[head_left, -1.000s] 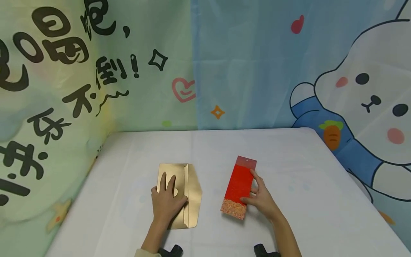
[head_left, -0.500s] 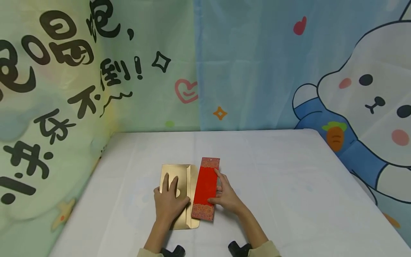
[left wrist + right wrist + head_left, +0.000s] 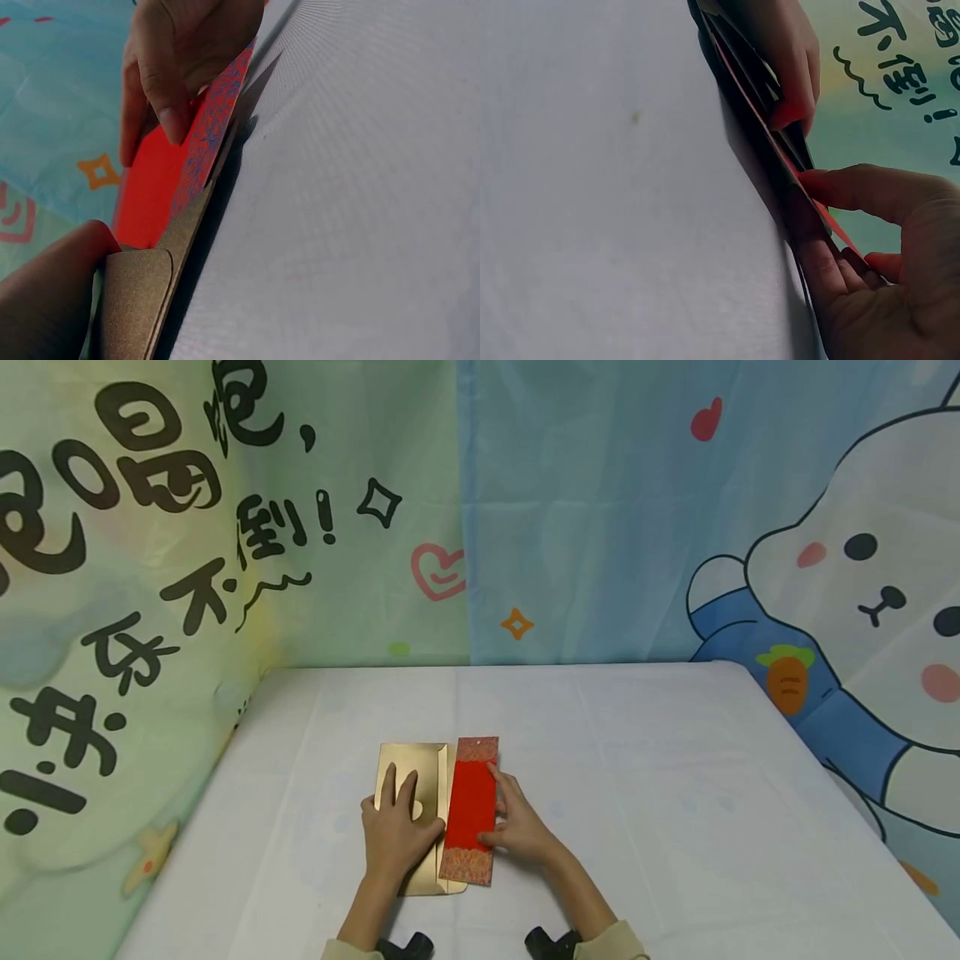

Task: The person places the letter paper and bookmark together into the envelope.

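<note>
A gold envelope (image 3: 429, 762) lies on the white table with its flap side to the right. My left hand (image 3: 396, 839) rests on it, fingers extended; in the left wrist view the thumb (image 3: 94, 241) is at the envelope's edge. My right hand (image 3: 525, 831) pinches a long red card (image 3: 472, 806) by its right edge, thumb on top and other fingers at the edge and underneath. The card has patterned bands at both ends and a small hole at the top. It overlaps the envelope's flap, most of which is hidden. In the left wrist view the card (image 3: 154, 187) tilts beside the envelope opening.
A white cloth (image 3: 637, 793) covers the table. Behind it hangs a printed curtain (image 3: 570, 527) with a cartoon bear and lettering. Black wrist devices (image 3: 553, 943) show at both wrists near the front.
My right hand has carried the red card left, from apart from the envelope to over its flap, then slightly nearer the front. The left hand stays on the envelope.
</note>
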A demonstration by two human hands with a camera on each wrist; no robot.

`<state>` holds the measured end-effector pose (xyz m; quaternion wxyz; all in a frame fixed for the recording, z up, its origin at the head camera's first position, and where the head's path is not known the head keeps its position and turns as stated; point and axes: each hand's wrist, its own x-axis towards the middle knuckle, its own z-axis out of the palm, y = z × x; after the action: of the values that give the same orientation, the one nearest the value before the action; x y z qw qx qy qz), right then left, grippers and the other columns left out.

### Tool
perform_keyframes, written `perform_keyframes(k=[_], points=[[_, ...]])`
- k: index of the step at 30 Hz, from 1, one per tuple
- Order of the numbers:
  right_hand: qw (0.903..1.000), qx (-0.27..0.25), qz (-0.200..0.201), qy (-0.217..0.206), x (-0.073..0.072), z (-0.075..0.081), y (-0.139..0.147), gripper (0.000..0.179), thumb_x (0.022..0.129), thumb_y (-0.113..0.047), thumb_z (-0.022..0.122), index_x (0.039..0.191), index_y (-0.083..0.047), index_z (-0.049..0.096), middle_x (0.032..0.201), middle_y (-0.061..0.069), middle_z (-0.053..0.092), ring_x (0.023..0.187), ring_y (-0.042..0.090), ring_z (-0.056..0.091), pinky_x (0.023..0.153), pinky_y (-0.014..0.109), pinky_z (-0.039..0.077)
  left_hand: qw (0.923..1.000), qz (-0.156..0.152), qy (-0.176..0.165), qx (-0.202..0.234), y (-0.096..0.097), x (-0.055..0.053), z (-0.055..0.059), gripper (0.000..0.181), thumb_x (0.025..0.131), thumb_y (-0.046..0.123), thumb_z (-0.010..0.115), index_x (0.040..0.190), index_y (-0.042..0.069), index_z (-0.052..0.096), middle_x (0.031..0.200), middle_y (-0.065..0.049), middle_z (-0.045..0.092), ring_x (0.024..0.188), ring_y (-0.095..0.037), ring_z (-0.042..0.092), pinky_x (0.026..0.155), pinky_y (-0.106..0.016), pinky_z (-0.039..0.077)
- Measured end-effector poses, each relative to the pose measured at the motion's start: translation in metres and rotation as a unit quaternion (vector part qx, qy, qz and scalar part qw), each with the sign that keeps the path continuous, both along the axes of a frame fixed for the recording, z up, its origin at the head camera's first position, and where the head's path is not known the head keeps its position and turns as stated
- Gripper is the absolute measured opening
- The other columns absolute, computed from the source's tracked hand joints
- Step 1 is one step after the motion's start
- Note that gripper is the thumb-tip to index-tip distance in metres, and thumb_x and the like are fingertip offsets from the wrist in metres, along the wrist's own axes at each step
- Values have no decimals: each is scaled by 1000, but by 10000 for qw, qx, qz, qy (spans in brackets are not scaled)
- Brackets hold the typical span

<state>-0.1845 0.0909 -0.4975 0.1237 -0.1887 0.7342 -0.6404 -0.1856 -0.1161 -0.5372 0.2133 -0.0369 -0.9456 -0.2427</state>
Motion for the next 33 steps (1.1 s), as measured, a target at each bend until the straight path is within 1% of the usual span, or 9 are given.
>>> perform_keyframes(k=[4, 7, 12, 19, 22, 24, 26, 31, 33], points=[[9999, 135, 96, 23, -4, -17, 0, 101, 68, 18, 66, 148, -5, 7, 143, 20, 17, 117, 43, 45, 72, 33, 52, 10000, 38, -68, 19, 1, 0, 1, 67, 65, 40, 65, 126, 13, 56, 142, -16, 37, 88, -46, 45, 84, -48, 33], [9995, 242, 176, 33, -6, -24, 0, 103, 68, 15, 69, 148, -9, 9, 143, 16, 18, 118, 39, 45, 72, 31, 52, 9999, 42, -94, 26, 1, 1, 2, 67, 66, 40, 65, 126, 13, 56, 142, -16, 37, 89, -46, 44, 84, -48, 33], [9985, 470, 246, 143, -6, -23, -1, 102, 68, 10, 72, 148, -10, 12, 143, 15, 21, 113, 36, 49, 69, 29, 52, 9999, 35, -116, -4, 0, 1, 3, 68, 66, 41, 66, 127, 12, 56, 142, -17, 37, 91, -46, 44, 85, -48, 32], [9953, 902, 241, 255, -6, -19, -3, 100, 68, 7, 73, 148, -7, 13, 140, 15, 26, 94, 27, 56, 67, 27, 52, 9999, 27, -147, -11, 1, 1, 3, 68, 66, 42, 65, 127, 12, 56, 142, -17, 37, 90, -45, 45, 83, -48, 34], [9913, 1209, 313, 412, -8, -18, -5, 99, 69, 3, 74, 148, -7, 14, 139, 14, 28, 87, 21, 58, 67, 26, 52, 9999, 31, -149, -41, 1, 1, 2, 68, 66, 41, 65, 127, 12, 56, 142, -16, 38, 89, -44, 45, 81, -48, 36], [9879, 1400, 349, 562, -9, -18, -7, 99, 69, 1, 74, 147, -6, 15, 139, 13, 29, 87, 19, 56, 67, 25, 51, 9999, 31, -136, -64, 1, 1, 2, 67, 66, 40, 64, 127, 12, 56, 141, -16, 38, 89, -44, 45, 81, -48, 36], [9832, 1634, 347, 729, -11, -17, -9, 98, 69, -3, 75, 147, -5, 16, 139, 12, 31, 86, 16, 54, 67, 24, 51, 9999, 43, -120, -81, 1, 1, 1, 67, 66, 40, 64, 127, 12, 56, 141, -16, 38, 89, -45, 46, 81, -48, 36], [9706, 2130, 311, 1078, -12, -16, -11, 98, 68, -9, 77, 146, -2, 18, 136, 13, 35, 76, 13, 51, 64, 22, 47, 9999, 53, -118, -88, 1, 0, 1, 67, 66, 40, 64, 127, 13, 55, 142, -15, 37, 89, -45, 46, 81, -48, 37], [9655, 2303, 277, 1183, -12, -16, -11, 98, 68, -12, 78, 146, -2, 19, 134, 12, 36, 77, 13, 50, 66, 23, 46, 9999, 55, -142, -80, 1, -1, 1, 68, 66, 40, 64, 127, 13, 55, 142, -15, 37, 89, -45, 46, 81, -48, 37]])
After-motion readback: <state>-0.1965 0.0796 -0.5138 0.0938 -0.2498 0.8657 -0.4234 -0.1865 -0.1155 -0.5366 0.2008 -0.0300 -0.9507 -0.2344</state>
